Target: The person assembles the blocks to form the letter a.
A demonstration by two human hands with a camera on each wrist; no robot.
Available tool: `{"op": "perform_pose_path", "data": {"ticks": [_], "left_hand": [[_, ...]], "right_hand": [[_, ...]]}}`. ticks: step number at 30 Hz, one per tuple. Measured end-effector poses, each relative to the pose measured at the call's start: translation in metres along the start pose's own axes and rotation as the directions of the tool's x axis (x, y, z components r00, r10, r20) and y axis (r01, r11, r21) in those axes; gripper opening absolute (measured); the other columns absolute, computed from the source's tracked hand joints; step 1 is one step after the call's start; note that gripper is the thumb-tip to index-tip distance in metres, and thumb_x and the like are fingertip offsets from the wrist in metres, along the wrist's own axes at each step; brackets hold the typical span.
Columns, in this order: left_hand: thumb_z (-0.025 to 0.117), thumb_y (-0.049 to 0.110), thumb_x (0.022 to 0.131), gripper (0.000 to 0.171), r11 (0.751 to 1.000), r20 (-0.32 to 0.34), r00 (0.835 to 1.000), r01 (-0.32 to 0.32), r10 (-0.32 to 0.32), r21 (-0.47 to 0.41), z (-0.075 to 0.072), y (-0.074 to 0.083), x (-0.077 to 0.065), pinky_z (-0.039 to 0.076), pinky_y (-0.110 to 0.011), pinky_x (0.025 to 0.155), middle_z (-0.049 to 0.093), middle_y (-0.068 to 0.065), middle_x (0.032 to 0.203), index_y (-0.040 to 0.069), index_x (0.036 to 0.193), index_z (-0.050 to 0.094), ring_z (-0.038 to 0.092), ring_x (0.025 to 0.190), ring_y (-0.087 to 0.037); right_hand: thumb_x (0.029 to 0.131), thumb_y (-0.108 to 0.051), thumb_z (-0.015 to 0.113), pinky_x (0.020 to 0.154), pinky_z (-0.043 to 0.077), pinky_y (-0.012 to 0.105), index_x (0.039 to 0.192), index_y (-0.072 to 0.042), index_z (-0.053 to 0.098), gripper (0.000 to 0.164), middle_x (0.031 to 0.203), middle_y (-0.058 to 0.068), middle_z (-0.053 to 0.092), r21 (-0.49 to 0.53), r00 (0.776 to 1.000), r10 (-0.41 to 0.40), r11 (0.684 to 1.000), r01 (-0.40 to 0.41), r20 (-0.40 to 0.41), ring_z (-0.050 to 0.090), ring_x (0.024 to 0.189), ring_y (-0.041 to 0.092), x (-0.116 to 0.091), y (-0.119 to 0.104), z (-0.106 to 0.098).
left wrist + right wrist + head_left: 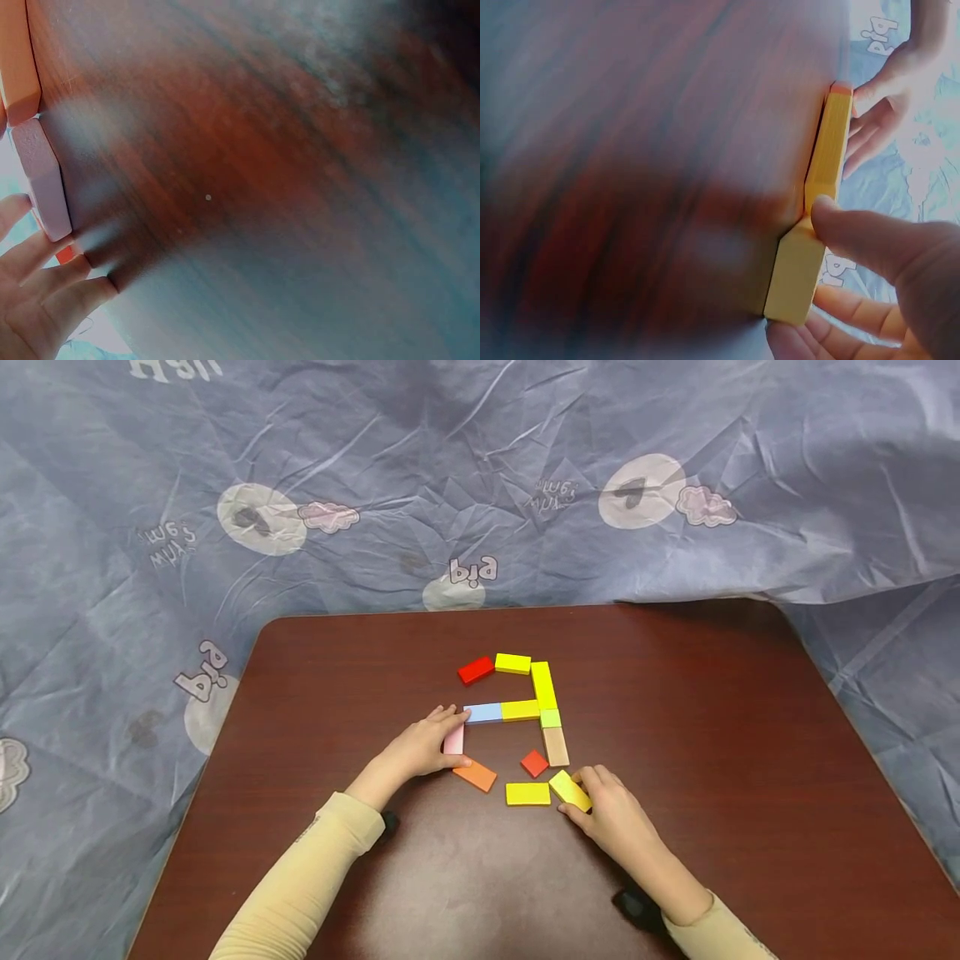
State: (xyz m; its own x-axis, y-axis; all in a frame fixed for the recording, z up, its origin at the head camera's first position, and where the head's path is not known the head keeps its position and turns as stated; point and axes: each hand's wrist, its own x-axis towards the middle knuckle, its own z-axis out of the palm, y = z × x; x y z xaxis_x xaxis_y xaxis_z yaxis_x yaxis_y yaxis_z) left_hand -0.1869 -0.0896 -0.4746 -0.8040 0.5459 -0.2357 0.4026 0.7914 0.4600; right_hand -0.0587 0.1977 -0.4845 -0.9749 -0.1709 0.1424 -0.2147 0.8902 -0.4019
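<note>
My right hand pinches a yellow block between thumb and fingers. The far end of that block meets a second yellow block lying to its left. Spread around a pink block, my left hand has its thumb at an orange block and a fingertip at the end of a blue block. In the left wrist view, fingers touch the end of the pink block. A small red block lies between the hands, near a tan block.
Farther back, a red block, a yellow block and an upright-running yellow block continue the outline. A yellow bar joins the blue block to a green block. Printed fabric hangs behind the brown table.
</note>
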Motion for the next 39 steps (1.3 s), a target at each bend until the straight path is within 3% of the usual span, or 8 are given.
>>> {"op": "perform_pose_path", "data": {"ticks": [7, 19, 23, 26, 29, 39], "left_hand": [[0.076, 0.043, 0.084, 0.082, 1.000, 0.000, 1.000, -0.008, 0.008, 0.000, 0.000, 0.000, -0.001, 0.032, -0.055, 0.115, 0.034, -0.018, 0.157, 0.016, 0.152, 0.039, 0.028, 0.148, -0.039], [0.076, 0.043, 0.085, 0.082, 1.000, -0.007, 1.000, -0.012, 0.012, 0.002, -0.002, -0.002, -0.001, 0.032, -0.055, 0.115, 0.034, -0.019, 0.158, 0.016, 0.153, 0.038, 0.028, 0.148, -0.038], [0.076, 0.043, 0.085, 0.082, 1.000, -0.007, 1.000, -0.010, 0.010, -0.002, -0.001, -0.002, -0.001, 0.032, -0.056, 0.115, 0.034, -0.019, 0.157, 0.016, 0.153, 0.039, 0.028, 0.148, -0.038], [0.076, 0.043, 0.084, 0.082, 1.000, -0.012, 1.000, -0.012, 0.012, 0.001, -0.002, -0.002, -0.001, 0.032, -0.055, 0.115, 0.034, -0.019, 0.157, 0.016, 0.152, 0.039, 0.028, 0.148, -0.038], [0.076, 0.042, 0.084, 0.082, 1.000, -0.012, 1.000, -0.014, 0.014, 0.000, -0.002, -0.002, -0.001, 0.032, -0.055, 0.115, 0.034, -0.019, 0.157, 0.015, 0.152, 0.039, 0.029, 0.147, -0.039], [0.077, 0.042, 0.084, 0.082, 1.000, -0.009, 1.000, -0.006, 0.006, -0.009, -0.002, -0.003, -0.001, 0.032, -0.055, 0.115, 0.034, -0.018, 0.158, 0.016, 0.152, 0.039, 0.028, 0.148, -0.038]], "right_hand": [[0.072, -0.017, 0.088, 0.058, 0.043, 0.027, 0.097, -0.001, 0.063, 0.038, 0.085, 0.006, 0.057, 0.017, 0.998, 0.050, 0.999, -0.049, -0.028, 0.045, 0.068, 0.013, 0.002, -0.009, 0.004], [0.073, -0.019, 0.088, 0.062, 0.047, 0.030, 0.101, 0.000, 0.066, 0.041, 0.088, 0.007, 0.058, -0.004, 0.996, 0.033, 0.999, -0.033, -0.078, 0.049, 0.074, 0.016, 0.003, -0.009, 0.006], [0.072, -0.017, 0.088, 0.064, 0.047, 0.030, 0.100, -0.005, 0.070, 0.036, 0.089, 0.003, 0.057, -0.051, 0.987, -0.113, 0.993, 0.108, -0.111, 0.049, 0.079, 0.017, 0.008, -0.012, 0.002], [0.071, -0.016, 0.089, 0.067, 0.046, 0.029, 0.099, -0.008, 0.071, 0.034, 0.091, 0.000, 0.058, -0.077, 0.958, -0.277, 0.959, 0.272, -0.076, 0.048, 0.081, 0.016, 0.018, -0.018, -0.001], [0.068, -0.017, 0.090, 0.070, 0.046, 0.029, 0.097, -0.008, 0.072, 0.035, 0.092, 0.000, 0.059, -0.102, 0.924, -0.383, 0.919, 0.380, -0.005, 0.047, 0.081, 0.015, 0.025, -0.024, 0.002], [0.069, -0.013, 0.089, 0.074, 0.049, 0.030, 0.095, -0.005, 0.073, 0.032, 0.092, 0.003, 0.061, -0.129, 0.893, -0.447, 0.883, 0.451, 0.060, 0.050, 0.081, 0.018, 0.032, -0.036, 0.016]]}}
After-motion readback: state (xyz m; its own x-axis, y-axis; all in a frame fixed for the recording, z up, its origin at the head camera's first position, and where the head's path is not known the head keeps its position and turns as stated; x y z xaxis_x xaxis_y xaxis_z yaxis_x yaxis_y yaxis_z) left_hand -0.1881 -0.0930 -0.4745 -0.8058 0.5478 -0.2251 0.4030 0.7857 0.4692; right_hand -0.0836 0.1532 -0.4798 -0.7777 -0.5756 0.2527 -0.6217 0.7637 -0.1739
